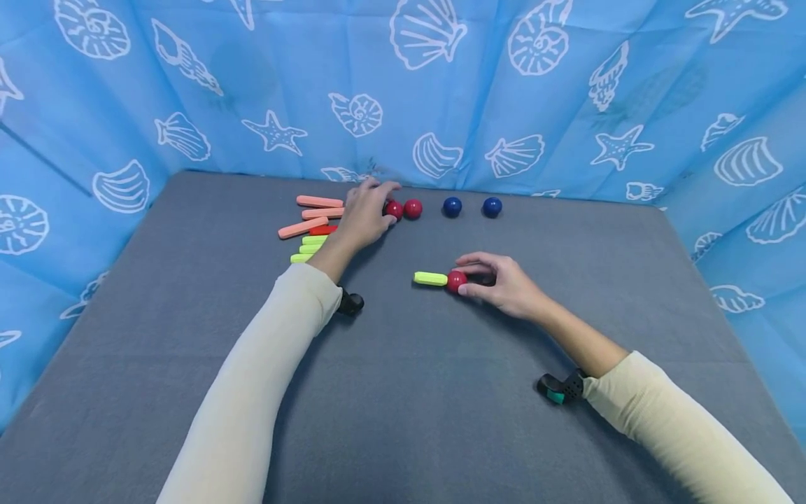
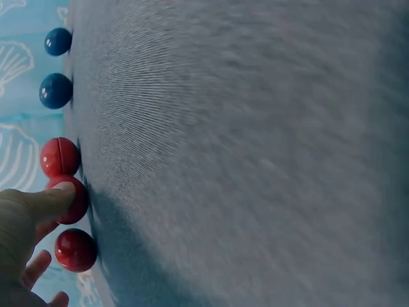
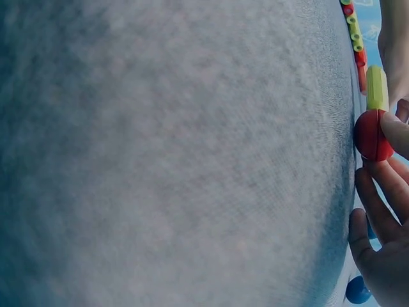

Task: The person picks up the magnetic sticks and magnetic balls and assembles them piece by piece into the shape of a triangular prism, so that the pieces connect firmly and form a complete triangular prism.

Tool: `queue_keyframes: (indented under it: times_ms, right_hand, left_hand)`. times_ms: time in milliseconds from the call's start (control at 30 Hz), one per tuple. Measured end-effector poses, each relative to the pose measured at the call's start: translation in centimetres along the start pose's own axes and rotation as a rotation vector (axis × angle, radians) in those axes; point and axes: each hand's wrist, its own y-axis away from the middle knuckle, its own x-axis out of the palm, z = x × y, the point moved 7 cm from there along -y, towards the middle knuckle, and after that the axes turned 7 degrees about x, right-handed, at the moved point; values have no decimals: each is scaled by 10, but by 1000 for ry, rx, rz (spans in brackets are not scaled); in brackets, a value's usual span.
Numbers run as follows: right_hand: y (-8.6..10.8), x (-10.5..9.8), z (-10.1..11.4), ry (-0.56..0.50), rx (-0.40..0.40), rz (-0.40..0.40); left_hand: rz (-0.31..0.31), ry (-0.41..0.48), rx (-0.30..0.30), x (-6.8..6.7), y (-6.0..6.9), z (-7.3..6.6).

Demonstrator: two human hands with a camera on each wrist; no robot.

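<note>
My right hand (image 1: 506,285) pinches a glossy red ball (image 1: 457,281) between thumb and fingers, low over the table. A yellow-green stick (image 1: 430,278) points left from that ball, its end against it. At the back, my left hand (image 1: 362,213) grips another red ball (image 2: 71,203), its thumb across the front. One red ball (image 2: 60,157) touches the gripped one; another red ball (image 2: 75,250) lies on the other side, hidden under the hand in the head view.
Two blue balls (image 1: 452,207) stand apart along the back edge. Left of my left hand lie several salmon-orange sticks (image 1: 320,201), a red stick (image 1: 323,229) and several yellow-green sticks (image 1: 313,249), partly covered by the wrist. A blue shell-patterned curtain (image 1: 378,84) hangs behind the grey table (image 1: 403,420).
</note>
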Motion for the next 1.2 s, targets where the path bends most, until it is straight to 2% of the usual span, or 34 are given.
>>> queue_keyframes:
  times_ms: [133, 233, 500, 667, 833, 967, 1200]
  right_hand:
    - [0, 1, 0, 1, 4, 3]
    - [0, 0, 1, 1, 2, 5]
    - [1, 0, 2, 2, -6, 8]
    - [0, 0, 1, 4, 7, 7]
    - [0, 0, 2, -1, 10, 5]
    - [0, 0, 3, 3, -7, 6]
    - [-1, -1, 8, 13, -104, 58]
  left_hand:
    - [11, 23, 40, -4, 9, -4]
    - [38, 78, 77, -7, 21, -11]
    - [216, 260, 145, -3, 62, -26]
    - [285, 342, 177, 2, 80, -32]
    - [314, 419, 203, 9, 86, -40]
    - [309, 440, 204, 11, 86, -43]
    - [304, 434, 190, 11, 83, -41]
